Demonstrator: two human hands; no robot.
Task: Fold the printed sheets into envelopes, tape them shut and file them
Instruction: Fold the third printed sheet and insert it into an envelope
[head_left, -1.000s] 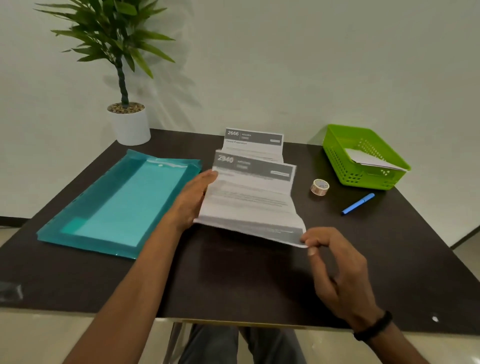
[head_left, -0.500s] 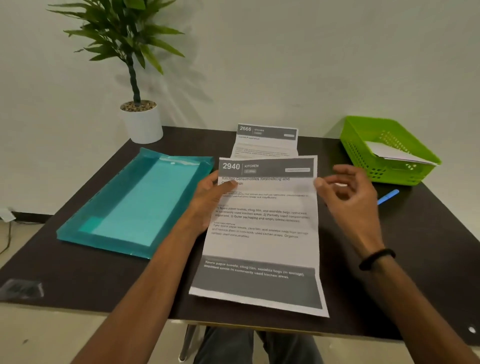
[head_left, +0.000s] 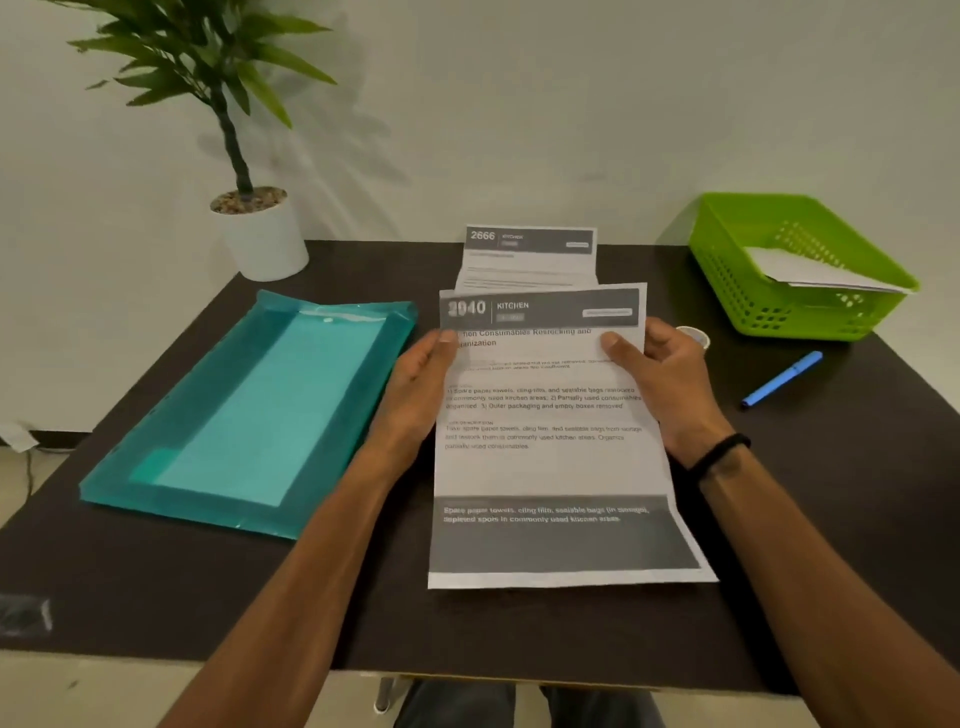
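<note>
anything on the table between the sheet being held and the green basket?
In the head view, a tape roll sits there, mostly hidden behind the right hand gripping the printed sheet. A blue pen lies nearer, in front of the green basket.

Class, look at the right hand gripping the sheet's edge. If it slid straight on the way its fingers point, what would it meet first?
The right hand points leftward across the printed sheet, so it would probably meet the left hand on the opposite edge first. Depth is hard to judge.
</note>
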